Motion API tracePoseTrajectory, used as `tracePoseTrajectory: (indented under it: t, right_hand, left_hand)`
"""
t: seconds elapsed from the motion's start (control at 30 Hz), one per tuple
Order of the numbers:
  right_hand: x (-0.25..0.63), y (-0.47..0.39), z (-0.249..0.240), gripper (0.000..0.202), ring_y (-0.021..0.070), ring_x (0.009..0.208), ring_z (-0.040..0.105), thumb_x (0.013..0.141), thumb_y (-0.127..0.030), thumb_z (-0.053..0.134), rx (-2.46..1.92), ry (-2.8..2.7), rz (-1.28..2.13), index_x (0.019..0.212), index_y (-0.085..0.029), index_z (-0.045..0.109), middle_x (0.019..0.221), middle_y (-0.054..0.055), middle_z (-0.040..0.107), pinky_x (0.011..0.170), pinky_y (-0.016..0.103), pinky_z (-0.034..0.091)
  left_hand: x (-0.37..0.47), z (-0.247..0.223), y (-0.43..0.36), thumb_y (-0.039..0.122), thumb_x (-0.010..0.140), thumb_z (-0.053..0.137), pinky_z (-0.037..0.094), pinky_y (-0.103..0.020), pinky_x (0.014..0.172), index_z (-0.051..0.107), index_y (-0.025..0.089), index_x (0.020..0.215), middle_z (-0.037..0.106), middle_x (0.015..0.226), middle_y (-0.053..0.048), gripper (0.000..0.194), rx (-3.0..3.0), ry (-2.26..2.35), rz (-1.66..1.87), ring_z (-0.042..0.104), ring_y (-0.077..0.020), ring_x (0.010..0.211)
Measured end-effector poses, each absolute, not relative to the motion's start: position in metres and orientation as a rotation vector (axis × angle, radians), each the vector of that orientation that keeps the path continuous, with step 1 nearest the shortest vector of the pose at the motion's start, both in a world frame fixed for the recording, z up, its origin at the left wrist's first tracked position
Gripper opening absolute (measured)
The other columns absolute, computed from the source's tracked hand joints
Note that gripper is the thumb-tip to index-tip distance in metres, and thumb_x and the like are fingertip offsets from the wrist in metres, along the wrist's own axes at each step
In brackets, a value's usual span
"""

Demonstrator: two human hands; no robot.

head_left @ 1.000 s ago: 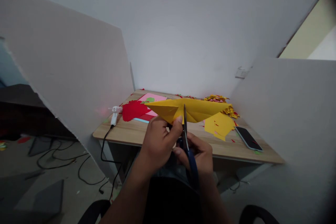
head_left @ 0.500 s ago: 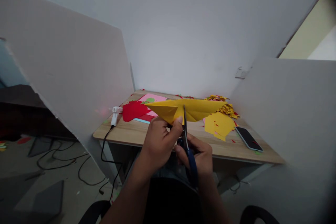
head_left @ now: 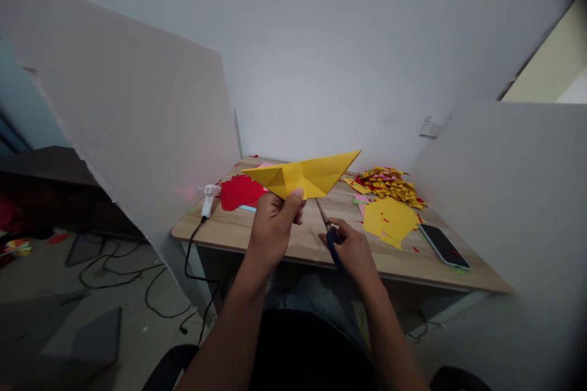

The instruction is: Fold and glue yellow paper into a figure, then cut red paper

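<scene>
A folded sheet of yellow paper (head_left: 316, 174), creased and pointed at both ends, is held up above the desk. My left hand (head_left: 275, 223) pinches its lower middle edge, thumb on the near side. In my right hand (head_left: 352, 249) is a pair of scissors (head_left: 333, 238) with dark blue handles, its fingers round the grips. The blades point up and to the left, their tip just beneath the paper's lower edge; whether they touch it I cannot tell.
On the wooden desk (head_left: 293, 241) lie red paper (head_left: 241, 192), yellow sheets (head_left: 389, 220), a heap of yellow scraps (head_left: 394, 186) and a phone (head_left: 444, 245). A white corded device (head_left: 209, 200) stands at the left edge. Pale partitions (head_left: 174, 116) flank the desk.
The scissors have come out of the yellow paper and moved down and right with my right hand. My left hand has tilted the paper, its right end now higher.
</scene>
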State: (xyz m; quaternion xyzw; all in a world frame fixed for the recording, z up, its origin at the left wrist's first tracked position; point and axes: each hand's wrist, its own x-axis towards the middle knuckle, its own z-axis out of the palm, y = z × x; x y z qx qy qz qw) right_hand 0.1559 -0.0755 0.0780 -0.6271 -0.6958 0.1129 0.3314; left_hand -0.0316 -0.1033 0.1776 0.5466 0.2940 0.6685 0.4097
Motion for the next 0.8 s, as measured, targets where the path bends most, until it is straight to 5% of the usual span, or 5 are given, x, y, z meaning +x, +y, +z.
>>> tracePoseTrajectory:
  t: [0.1,0.3,0.53,0.7,0.8]
  right_hand:
    - [0.178,-0.030,0.067,0.041,0.0226,0.094,0.070,0.090,-0.027,0.059,-1.965,-1.929,0.214,0.130,-0.021,0.059,0.105,0.011,0.075,0.075,0.027,0.048]
    - [0.192,0.025,0.051,0.033,0.0261,0.108,0.067,0.093,-0.017,0.054,-2.116,-2.010,0.185,0.125,-0.013,0.060,0.112,0.018,0.071,0.088,0.033,0.048]
    - [0.189,0.039,0.038,0.036,0.0225,0.106,0.064,0.095,-0.037,0.062,-2.109,-1.963,0.235,0.124,-0.017,0.059,0.125,0.009,0.062,0.090,0.045,0.055]
    - [0.193,0.037,0.068,0.021,0.0200,0.097,0.066,0.095,-0.027,0.059,-1.887,-1.821,0.236,0.107,-0.013,0.067,0.108,0.014,0.069,0.088,0.033,0.052]
    - [0.193,0.015,0.103,0.036,0.0170,0.089,0.067,0.103,-0.031,0.034,-1.684,-1.704,0.189,0.115,-0.012,0.062,0.104,0.012,0.070,0.079,0.028,0.052]
  left_hand:
    - [-0.031,0.177,-0.102,0.042,0.087,0.059,0.039,-0.022,0.053,0.054,0.016,0.063,0.051,0.057,0.003,0.036,1.403,0.787,1.648,0.047,-0.0090,0.055]
    - [-0.026,0.176,-0.096,0.046,0.084,0.063,0.040,-0.021,0.052,0.055,0.015,0.065,0.053,0.060,0.003,0.037,1.437,0.825,1.585,0.049,-0.0084,0.054]
    - [-0.026,0.166,-0.085,0.047,0.082,0.066,0.040,-0.021,0.051,0.064,0.013,0.072,0.058,0.062,0.001,0.036,1.447,0.931,1.512,0.051,-0.0090,0.054]
    - [-0.030,0.161,-0.078,0.051,0.081,0.062,0.042,-0.024,0.054,0.067,0.013,0.074,0.062,0.065,-0.002,0.039,1.492,1.080,1.449,0.054,-0.0124,0.056]
    - [-0.029,0.163,-0.077,0.050,0.085,0.056,0.039,-0.026,0.055,0.066,0.014,0.073,0.064,0.066,-0.005,0.039,1.623,1.296,1.373,0.057,-0.0156,0.059]
